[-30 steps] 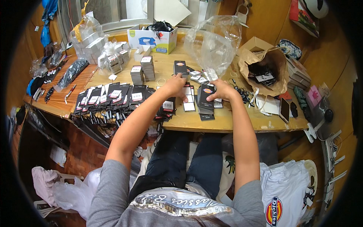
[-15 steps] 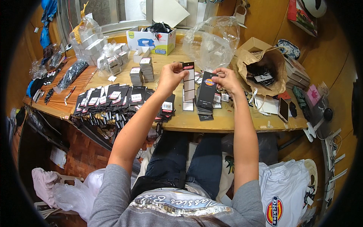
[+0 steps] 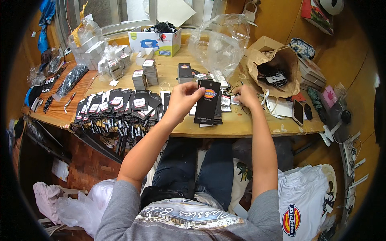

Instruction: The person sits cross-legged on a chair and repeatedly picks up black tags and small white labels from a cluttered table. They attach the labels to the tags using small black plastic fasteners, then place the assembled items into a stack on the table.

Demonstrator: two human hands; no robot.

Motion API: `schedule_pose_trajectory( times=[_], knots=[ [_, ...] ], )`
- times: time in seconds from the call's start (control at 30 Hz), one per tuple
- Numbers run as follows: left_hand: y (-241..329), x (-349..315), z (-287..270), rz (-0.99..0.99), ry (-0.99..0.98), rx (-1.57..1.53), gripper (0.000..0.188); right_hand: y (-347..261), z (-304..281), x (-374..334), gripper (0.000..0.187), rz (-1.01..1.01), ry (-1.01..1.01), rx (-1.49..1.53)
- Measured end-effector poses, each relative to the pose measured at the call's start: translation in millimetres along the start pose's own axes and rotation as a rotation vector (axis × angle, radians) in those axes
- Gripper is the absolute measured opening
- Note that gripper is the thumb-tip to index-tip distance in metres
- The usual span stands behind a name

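My left hand (image 3: 184, 99) pinches the upper left edge of a black hang tag (image 3: 206, 110) with an oval emblem, held upright over the table's front part. If the strip with white panels is behind that tag, it is hidden. My right hand (image 3: 248, 97) is farther right, low over the table, its fingers drawn together beside small white barcode labels (image 3: 226, 100) and dark cords. What its fingertips hold is too small to make out. More black tags lie partly hidden behind the held one. A neat stack of black tags (image 3: 184, 72) stands beyond my left hand.
Fanned black tags (image 3: 116, 102) with barcode labels cover the left front edge, strings hanging over. Label stacks (image 3: 150, 73), a printed box (image 3: 155, 42) and a clear bag (image 3: 219, 44) stand behind. At right are a paper bag (image 3: 291, 90) and a phone (image 3: 297, 111).
The black tag has passed from my right hand to my left. My right hand has moved right and down to the cords and labels. The white-panelled strip no longer shows.
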State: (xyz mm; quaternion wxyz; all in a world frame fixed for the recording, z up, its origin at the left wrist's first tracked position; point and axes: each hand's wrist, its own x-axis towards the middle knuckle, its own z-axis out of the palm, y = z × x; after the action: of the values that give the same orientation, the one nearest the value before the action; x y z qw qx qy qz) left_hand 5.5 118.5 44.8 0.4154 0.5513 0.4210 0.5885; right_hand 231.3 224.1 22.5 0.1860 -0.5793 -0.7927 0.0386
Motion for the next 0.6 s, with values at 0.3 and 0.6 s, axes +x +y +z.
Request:
schedule_pose_trajectory(
  times=[0.3,0.6],
  knots=[
    [-6,-21,1,-0.093,-0.011,-0.114,0.012,25,-7,8,0.014,0.134,0.183,0.326],
    [-32,-31,23,0.012,0.081,-0.033,0.015,-8,-13,-25,0.012,0.296,0.147,0.928]
  ],
)
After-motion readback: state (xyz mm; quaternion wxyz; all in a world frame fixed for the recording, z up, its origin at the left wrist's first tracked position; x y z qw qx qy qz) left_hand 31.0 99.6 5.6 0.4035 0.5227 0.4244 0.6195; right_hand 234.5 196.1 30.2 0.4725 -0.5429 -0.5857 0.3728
